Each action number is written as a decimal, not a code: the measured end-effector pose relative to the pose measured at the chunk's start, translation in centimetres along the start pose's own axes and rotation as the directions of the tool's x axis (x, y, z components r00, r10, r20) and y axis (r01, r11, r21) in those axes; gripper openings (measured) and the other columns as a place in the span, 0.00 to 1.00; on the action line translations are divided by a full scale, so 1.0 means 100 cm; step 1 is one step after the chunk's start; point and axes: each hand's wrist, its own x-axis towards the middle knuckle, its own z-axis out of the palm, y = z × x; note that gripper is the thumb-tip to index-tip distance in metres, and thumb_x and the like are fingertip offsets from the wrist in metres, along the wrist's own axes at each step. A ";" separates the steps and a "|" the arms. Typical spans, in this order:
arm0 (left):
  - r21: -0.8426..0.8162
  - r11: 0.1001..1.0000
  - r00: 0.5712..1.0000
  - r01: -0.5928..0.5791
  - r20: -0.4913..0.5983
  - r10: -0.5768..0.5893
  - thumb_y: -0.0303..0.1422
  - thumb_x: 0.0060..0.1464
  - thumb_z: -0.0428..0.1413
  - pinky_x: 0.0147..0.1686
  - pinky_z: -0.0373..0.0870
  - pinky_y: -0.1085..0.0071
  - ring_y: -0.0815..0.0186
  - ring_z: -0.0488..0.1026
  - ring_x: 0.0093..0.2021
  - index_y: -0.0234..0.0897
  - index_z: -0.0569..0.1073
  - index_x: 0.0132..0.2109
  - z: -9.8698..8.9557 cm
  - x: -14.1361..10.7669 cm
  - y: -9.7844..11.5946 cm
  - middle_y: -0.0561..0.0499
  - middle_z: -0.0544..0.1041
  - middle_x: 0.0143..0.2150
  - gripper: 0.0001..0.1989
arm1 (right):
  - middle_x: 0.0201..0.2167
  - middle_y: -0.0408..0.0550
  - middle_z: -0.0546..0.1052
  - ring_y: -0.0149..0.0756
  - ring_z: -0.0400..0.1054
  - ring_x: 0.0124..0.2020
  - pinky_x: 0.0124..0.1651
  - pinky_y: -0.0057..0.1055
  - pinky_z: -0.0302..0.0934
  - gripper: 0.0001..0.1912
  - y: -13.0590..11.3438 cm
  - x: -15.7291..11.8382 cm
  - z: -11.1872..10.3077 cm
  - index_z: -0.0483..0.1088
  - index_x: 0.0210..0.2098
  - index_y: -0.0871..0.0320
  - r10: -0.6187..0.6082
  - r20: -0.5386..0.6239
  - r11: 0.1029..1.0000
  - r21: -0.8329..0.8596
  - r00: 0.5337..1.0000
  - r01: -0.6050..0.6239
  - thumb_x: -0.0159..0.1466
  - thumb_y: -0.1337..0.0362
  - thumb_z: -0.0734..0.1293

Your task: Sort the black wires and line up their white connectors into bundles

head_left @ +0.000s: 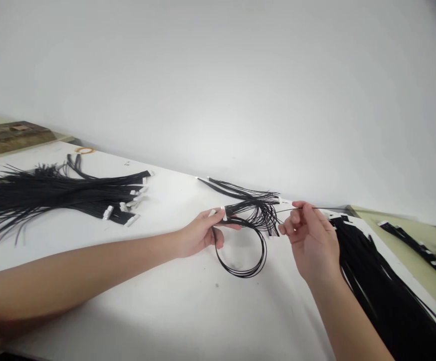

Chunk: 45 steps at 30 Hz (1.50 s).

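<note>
Near the centre, my left hand (205,231) grips a white connector (223,213) with thin black wires fanning out to the right. A coil of black wire (265,250) hangs from the same hand in a round loop over the white table. To the right, my right hand (308,228) pinches a single thin black wire (329,208) between thumb and forefinger, its other fingers loosely curled. Behind the hands lies a black wire bundle (236,190) with white connector ends; how it crosses the held wires is hard to tell.
Black cables with white connectors (90,193) are heaped on the white table (158,311) at left. A thick black cable bundle (383,291) lies at right, with more cables (409,239) beyond it. An orange ring (84,150) and a brown block (15,136) sit at back left.
</note>
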 end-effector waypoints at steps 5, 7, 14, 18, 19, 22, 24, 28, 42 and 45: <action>0.030 1.000 1.000 -0.004 0.005 0.004 0.43 0.57 0.50 0.22 0.59 0.74 0.74 0.67 0.18 0.34 0.64 0.38 0.004 -0.003 0.002 0.44 0.76 0.40 0.14 | 0.32 0.43 0.66 0.27 0.64 0.30 0.38 0.31 0.66 0.15 0.003 0.001 0.001 0.71 0.34 0.57 -0.062 -0.125 0.998 0.007 0.990 0.063 0.60 0.51 0.64; 0.043 0.999 1.000 -0.007 0.008 0.006 0.42 0.58 0.49 0.23 0.59 0.73 0.75 0.66 0.18 0.34 0.65 0.39 0.005 -0.003 0.003 0.45 0.76 0.39 0.14 | 0.30 0.43 0.66 0.29 0.65 0.31 0.41 0.33 0.66 0.17 0.002 0.001 0.001 0.71 0.38 0.56 -0.029 -0.079 0.999 0.023 0.996 0.031 0.61 0.49 0.62; 0.060 0.997 0.997 -0.058 0.046 0.055 0.44 0.58 0.48 0.22 0.58 0.74 0.75 0.66 0.18 0.34 0.67 0.41 0.004 -0.004 0.001 0.46 0.75 0.37 0.17 | 0.16 0.35 0.55 0.23 0.50 0.18 0.21 0.24 0.52 0.14 0.003 -0.003 0.005 0.72 0.36 0.57 0.039 0.022 0.998 -0.045 0.999 -0.038 0.55 0.56 0.70; 0.061 0.996 0.995 -0.071 0.078 0.066 0.45 0.57 0.48 0.21 0.59 0.75 0.75 0.66 0.19 0.34 0.67 0.41 0.003 -0.004 0.001 0.46 0.75 0.36 0.17 | 0.14 0.36 0.53 0.23 0.47 0.18 0.20 0.25 0.46 0.13 0.005 -0.010 0.010 0.72 0.25 0.60 0.013 0.034 0.966 -0.260 0.999 -0.003 0.50 0.56 0.72; 0.062 0.995 0.994 -0.073 0.083 0.068 0.45 0.57 0.48 0.22 0.59 0.75 0.75 0.66 0.19 0.34 0.67 0.41 0.003 -0.004 0.001 0.46 0.75 0.36 0.17 | 0.13 0.36 0.53 0.23 0.47 0.18 0.21 0.25 0.45 0.13 0.005 -0.012 0.012 0.71 0.23 0.60 0.007 0.028 0.946 -0.323 1.000 0.003 0.49 0.56 0.73; 0.069 0.995 0.993 -0.078 0.091 0.071 0.45 0.57 0.48 0.22 0.60 0.74 0.74 0.66 0.19 0.35 0.67 0.41 0.003 -0.004 0.000 0.46 0.75 0.36 0.17 | 0.13 0.37 0.54 0.23 0.45 0.18 0.20 0.25 0.41 0.15 0.004 -0.017 0.018 0.68 0.19 0.61 -0.003 0.015 0.881 -0.474 1.000 0.010 0.49 0.56 0.72; 0.075 0.994 0.994 -0.077 0.089 0.071 0.45 0.57 0.48 0.21 0.60 0.74 0.74 0.66 0.19 0.35 0.67 0.42 0.004 -0.004 0.000 0.46 0.75 0.36 0.17 | 0.13 0.37 0.54 0.23 0.44 0.18 0.20 0.25 0.38 0.16 0.003 -0.019 0.020 0.66 0.17 0.61 0.000 0.012 0.856 -0.516 1.000 0.006 0.49 0.56 0.71; 0.083 0.993 0.992 -0.085 0.097 0.077 0.46 0.57 0.48 0.21 0.60 0.74 0.73 0.67 0.19 0.34 0.67 0.41 0.005 -0.004 0.000 0.46 0.75 0.36 0.17 | 0.12 0.37 0.54 0.22 0.42 0.17 0.18 0.24 0.37 0.16 0.001 -0.021 0.022 0.63 0.16 0.61 -0.005 0.005 0.841 -0.541 1.000 0.007 0.50 0.58 0.71; 0.081 0.994 0.994 -0.078 0.078 0.071 0.46 0.57 0.47 0.22 0.60 0.73 0.73 0.66 0.19 0.35 0.67 0.43 0.005 -0.005 0.000 0.46 0.75 0.35 0.18 | 0.13 0.37 0.54 0.22 0.43 0.17 0.18 0.23 0.38 0.14 0.002 -0.022 0.021 0.64 0.17 0.61 -0.016 -0.008 0.837 -0.547 1.000 0.009 0.49 0.59 0.70; 0.090 0.993 0.995 -0.071 0.072 0.064 0.45 0.58 0.47 0.22 0.60 0.73 0.73 0.67 0.19 0.35 0.67 0.42 0.006 -0.005 0.001 0.46 0.75 0.35 0.17 | 0.13 0.37 0.53 0.22 0.42 0.17 0.19 0.24 0.39 0.14 0.001 -0.023 0.022 0.65 0.17 0.61 -0.031 -0.005 0.831 -0.555 0.999 0.023 0.50 0.59 0.70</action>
